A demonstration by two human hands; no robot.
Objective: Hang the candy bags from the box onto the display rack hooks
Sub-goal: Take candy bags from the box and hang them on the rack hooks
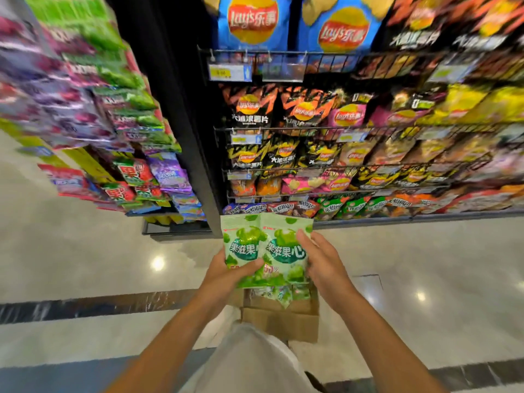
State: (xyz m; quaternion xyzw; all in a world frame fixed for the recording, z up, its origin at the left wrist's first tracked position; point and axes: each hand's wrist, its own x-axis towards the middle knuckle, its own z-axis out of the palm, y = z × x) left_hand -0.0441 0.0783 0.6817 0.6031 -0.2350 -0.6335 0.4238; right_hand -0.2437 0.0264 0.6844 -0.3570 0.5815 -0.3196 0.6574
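Shop aisle, glossy pale tile floor (pixel 85 251). Left hand (pixel 226 272) and right hand (pixel 323 265) both gripping overlapping green foil candy bags (pixel 266 248) above open brown cardboard box (pixel 280 321).

glossy marble floor (pixel 85 259), cardboard box (pixel 279 319) sitting on it at 6 o'clock, more green candy bags (pixel 279 296) inside

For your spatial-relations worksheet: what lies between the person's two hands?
In the head view, green candy bags fill the stretch between the left hand and right hand, both holding them.
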